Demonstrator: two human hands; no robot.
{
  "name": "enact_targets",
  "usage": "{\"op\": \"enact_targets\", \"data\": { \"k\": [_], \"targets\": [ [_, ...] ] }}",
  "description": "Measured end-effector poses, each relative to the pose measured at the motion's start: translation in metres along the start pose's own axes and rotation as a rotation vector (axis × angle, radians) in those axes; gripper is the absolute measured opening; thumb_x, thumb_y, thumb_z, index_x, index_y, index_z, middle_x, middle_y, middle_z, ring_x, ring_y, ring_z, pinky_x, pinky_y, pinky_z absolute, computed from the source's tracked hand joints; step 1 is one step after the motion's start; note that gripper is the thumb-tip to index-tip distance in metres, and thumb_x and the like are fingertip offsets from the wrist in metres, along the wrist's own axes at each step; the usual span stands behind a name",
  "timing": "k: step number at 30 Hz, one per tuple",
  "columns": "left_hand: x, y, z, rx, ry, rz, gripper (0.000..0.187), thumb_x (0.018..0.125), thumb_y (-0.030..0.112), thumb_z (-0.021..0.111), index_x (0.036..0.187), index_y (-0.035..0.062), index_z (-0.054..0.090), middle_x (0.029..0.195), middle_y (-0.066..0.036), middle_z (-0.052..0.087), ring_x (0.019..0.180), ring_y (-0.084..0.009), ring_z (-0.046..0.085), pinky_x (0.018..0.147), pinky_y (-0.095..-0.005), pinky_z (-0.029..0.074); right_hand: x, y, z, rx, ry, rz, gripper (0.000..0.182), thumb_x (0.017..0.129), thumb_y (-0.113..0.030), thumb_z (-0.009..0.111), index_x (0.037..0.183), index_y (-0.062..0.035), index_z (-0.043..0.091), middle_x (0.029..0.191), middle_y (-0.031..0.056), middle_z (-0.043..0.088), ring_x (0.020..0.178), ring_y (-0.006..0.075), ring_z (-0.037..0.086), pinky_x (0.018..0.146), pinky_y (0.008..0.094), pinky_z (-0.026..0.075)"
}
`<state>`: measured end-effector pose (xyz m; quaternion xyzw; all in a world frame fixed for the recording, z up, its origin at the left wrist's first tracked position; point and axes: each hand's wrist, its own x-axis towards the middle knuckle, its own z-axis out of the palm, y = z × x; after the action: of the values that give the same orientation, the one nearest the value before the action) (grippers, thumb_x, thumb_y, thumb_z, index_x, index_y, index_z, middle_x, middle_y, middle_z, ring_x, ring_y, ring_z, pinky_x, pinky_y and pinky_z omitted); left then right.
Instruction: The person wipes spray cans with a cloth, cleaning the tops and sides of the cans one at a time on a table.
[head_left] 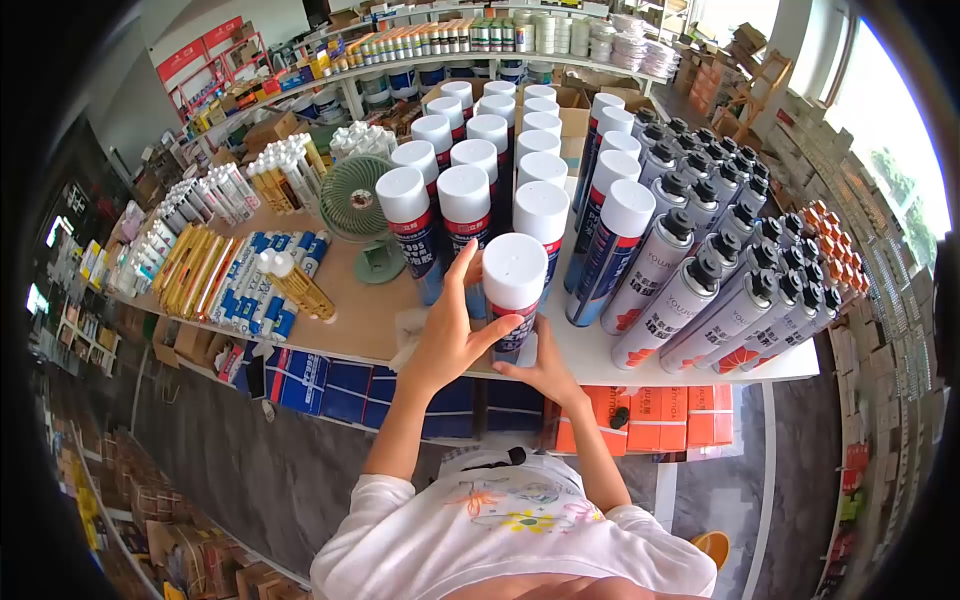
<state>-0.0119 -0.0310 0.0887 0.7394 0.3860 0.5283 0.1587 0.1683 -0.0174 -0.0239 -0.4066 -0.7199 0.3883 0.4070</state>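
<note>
A spray can (515,275) with a white cap and a dark blue and red label stands upright between my hands at the table's front edge. My left hand (455,335) grips its left side, with the thumb across the label just below the cap. Lower down, my right hand (548,368) holds the can near its base from the right; some of its fingers are hidden behind it. Right behind are rows of similar white-capped cans (465,195). One more white-capped can (608,255) stands to the right of my hands.
Silver cans (680,300) with black nozzles crowd the table's right side. A green fan (360,205) stands left of the white-capped cans, with sealant tubes (255,285) farther left. Orange boxes (655,415) and blue boxes (345,395) sit under the table (370,320). Stocked shelves line the back.
</note>
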Motion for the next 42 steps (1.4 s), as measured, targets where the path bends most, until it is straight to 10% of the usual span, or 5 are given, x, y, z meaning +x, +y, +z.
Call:
{"op": "enact_targets", "data": {
  "k": [16, 28, 31, 35, 42],
  "targets": [
    [-0.093, -0.132, -0.047, 0.602, -0.502, -0.211, 0.091, 0.061, 0.030, 0.089, 0.135, 0.0028, 0.043, 0.140, -0.020, 0.045, 0.120, -0.0387, 0.051, 0.102, -0.0495, 0.042, 0.031, -0.057, -0.026, -0.019, 0.100, -0.084, 0.074, 0.080, -0.036, 0.078, 0.133, 0.0034, 0.043, 0.124, 0.0192, 0.056, 0.121, 0.0303, 0.052, 0.104, 0.0390, 0.038],
    [-0.083, -0.126, -0.035, 0.697, -0.337, -0.100, 0.052, 0.061, 0.015, 0.083, 0.107, 0.0043, 0.062, 0.102, -0.014, 0.068, 0.108, -0.0319, 0.059, 0.090, -0.0443, 0.048, 0.071, -0.099, -0.018, 0.233, 0.297, -0.275, 0.070, 0.073, -0.019, 0.083, 0.132, -0.0017, 0.049, 0.115, 0.0099, 0.063, 0.106, 0.0184, 0.061, 0.094, 0.0330, 0.047],
    [-0.052, -0.065, -0.054, 0.303, -0.154, -0.409, 0.054, 0.061, 0.009, 0.082, 0.111, 0.0045, 0.063, 0.103, -0.014, 0.067, 0.103, -0.0323, 0.061, 0.086, -0.0414, 0.050, 0.072, -0.098, -0.016, 0.174, 0.376, -0.347, 0.068, 0.071, -0.017, 0.083, 0.129, 0.0005, 0.051, 0.111, 0.0096, 0.064, 0.103, 0.0170, 0.061, 0.093, 0.0321, 0.047],
    [0.019, 0.015, -0.092, 0.360, 0.214, 0.333, 0.054, 0.058, 0.004, 0.081, 0.110, 0.0048, 0.069, 0.104, -0.010, 0.066, 0.098, -0.0286, 0.062, 0.082, -0.0389, 0.051, 0.071, -0.086, -0.006, 0.153, 0.463, -0.388, 0.074, 0.066, -0.019, 0.088, 0.128, 0.0027, 0.053, 0.112, 0.0140, 0.067, 0.103, 0.0198, 0.065, 0.091, 0.0339, 0.050],
    [0.096, 0.067, -0.080, 0.574, -0.296, 0.639, 0.043, 0.062, 0.009, 0.073, 0.105, 0.0119, 0.073, 0.101, -0.002, 0.066, 0.097, -0.0227, 0.061, 0.087, -0.0384, 0.047, 0.060, -0.098, 0.010, 0.291, 0.256, -0.457, 0.068, 0.064, -0.017, 0.091, 0.121, 0.0049, 0.058, 0.109, 0.0101, 0.067, 0.098, 0.0174, 0.065, 0.088, 0.0332, 0.052]
  ]
}}
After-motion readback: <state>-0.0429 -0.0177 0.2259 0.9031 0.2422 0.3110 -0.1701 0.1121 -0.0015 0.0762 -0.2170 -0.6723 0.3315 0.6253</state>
